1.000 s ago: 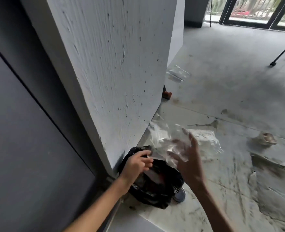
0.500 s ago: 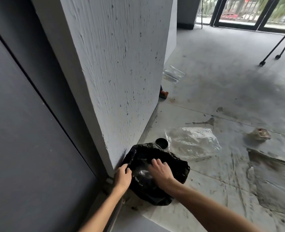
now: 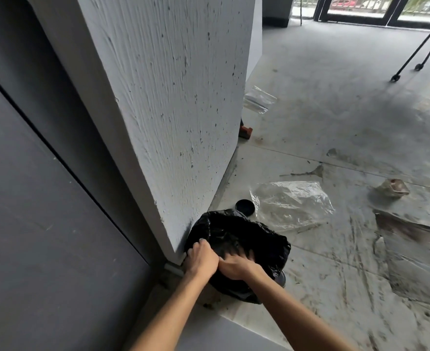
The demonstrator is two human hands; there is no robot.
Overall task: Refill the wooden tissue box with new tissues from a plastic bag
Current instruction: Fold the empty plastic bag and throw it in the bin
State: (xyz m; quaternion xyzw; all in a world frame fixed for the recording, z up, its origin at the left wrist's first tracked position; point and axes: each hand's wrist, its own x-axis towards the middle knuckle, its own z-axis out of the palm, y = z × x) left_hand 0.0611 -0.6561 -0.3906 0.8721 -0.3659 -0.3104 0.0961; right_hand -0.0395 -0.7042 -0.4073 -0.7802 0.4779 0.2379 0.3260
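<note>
A black plastic bag (image 3: 236,249) sits on the floor (image 3: 335,122), pressed against the foot of a rough white concrete pillar (image 3: 173,97). Both hands meet at its near rim. The left hand (image 3: 201,257) is closed on the bag's edge next to the pillar, fingers curled over the black film. The right hand (image 3: 236,266) lies just beside it, touching it, with its fingers reaching down into the bag's mouth; they are blurred, so whether they grip anything cannot be told. No tissue box shows in this view.

Just past the bag a round black lid (image 3: 244,206) lies flat, and beside that a crumpled clear plastic bag (image 3: 291,206) is spread on the stained floor. Farther along the pillar lies a smaller clear bag (image 3: 259,99). To the left stands a dark grey panel (image 3: 31,198).
</note>
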